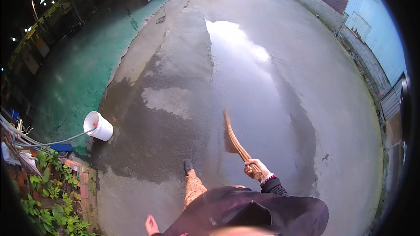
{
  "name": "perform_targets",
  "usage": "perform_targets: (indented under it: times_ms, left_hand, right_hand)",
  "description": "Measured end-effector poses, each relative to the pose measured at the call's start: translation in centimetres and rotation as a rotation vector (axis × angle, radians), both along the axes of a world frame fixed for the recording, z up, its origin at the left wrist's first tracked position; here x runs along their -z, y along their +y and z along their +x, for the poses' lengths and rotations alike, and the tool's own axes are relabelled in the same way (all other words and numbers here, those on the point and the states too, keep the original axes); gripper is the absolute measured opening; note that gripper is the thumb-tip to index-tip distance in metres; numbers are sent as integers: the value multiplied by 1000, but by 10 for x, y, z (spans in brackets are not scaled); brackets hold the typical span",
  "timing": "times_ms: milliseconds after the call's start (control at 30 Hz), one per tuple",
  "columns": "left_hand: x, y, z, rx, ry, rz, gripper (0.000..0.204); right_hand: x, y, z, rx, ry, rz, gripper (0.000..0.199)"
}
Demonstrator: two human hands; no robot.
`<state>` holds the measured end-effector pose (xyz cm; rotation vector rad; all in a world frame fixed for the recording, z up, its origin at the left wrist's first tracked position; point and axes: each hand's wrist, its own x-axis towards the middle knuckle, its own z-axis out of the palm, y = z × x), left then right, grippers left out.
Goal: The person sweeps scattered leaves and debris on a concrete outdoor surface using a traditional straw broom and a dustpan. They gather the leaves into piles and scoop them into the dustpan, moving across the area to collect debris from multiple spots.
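Observation:
My right hand (258, 169) is wrapped round the thick end of a tan, bundled-stick broom (236, 142). The broom curves away from me, its thin tip over the wet concrete; whether the tip touches the ground I cannot tell. A beaded bracelet and a dark sleeve show at that wrist. Low on the left, my left hand (152, 225) hangs beside my body, holding nothing that shows, its fingers pointing forward and loosely extended. A shallow puddle (258, 105) reflecting the sky spreads ahead of the broom.
To the left stands a white bucket (103, 130) with a grey hose (65, 141) running into it. Green plants (54, 196) grow in a brick planter (86, 188) nearby. A long-handled dustpan (161, 19) sits farther ahead. Metal-sheet walls (372, 26) line the right side.

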<state>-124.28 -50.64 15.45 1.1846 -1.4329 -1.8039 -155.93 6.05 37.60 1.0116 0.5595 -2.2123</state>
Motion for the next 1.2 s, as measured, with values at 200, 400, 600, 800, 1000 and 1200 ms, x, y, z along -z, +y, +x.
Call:
perform_targets:
  times_ms: [200,400,600,800,1000,1200]
  left_hand:
    - [-170,-5,-465,938,-9,1127,73]
    - [-213,106,-766,786,-57,1279,51]
    - [-183,-1,-983,461,64,1244,20]
    - [-171,-200,-1095,494,285,-320,12]
    - [-120,-332,-1138,-427,674,1042,8]
    - [-117,-435,-1330,-1036,540,1156,7]
  right_hand:
    - [-78,-171,-188,-541,332,484,11]
    - [-104,-298,-380,-619,554,416,16]
    - [-111,-386,-591,-749,632,253,32]
    - [-180,-438,-834,-645,971,490,33]
    - [-141,-398,-1128,-492,1116,775,24]
    - [82,-281,-1282,54,340,1193,16]
